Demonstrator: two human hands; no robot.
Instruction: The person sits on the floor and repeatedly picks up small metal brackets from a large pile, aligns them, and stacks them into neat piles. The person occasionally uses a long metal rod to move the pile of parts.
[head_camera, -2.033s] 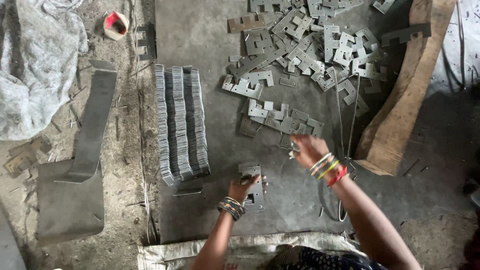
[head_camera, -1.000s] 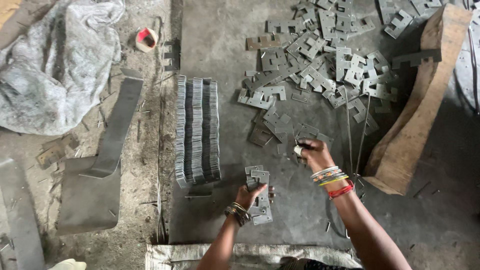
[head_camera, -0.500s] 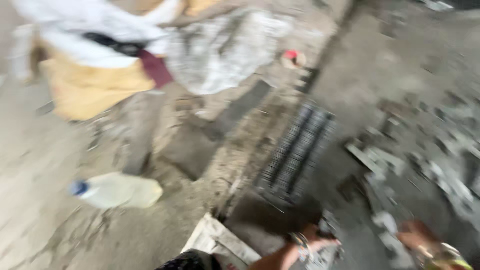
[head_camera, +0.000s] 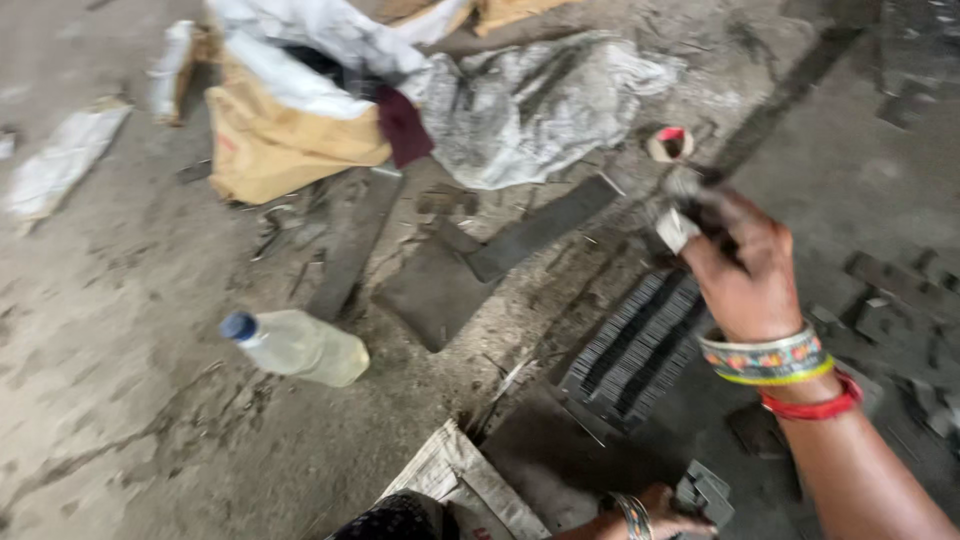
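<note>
The right hand (head_camera: 745, 265) pinches small grey metal pieces (head_camera: 678, 215); the left hand (head_camera: 668, 510) grips a grey metal stack (head_camera: 705, 492). Loose pieces could slip out.

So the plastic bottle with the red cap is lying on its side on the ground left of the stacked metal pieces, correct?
Not quite: the head view shows the plastic bottle has a blue cap, not a red one. It does lie on its side on the ground, left of the stacked metal pieces.
</note>
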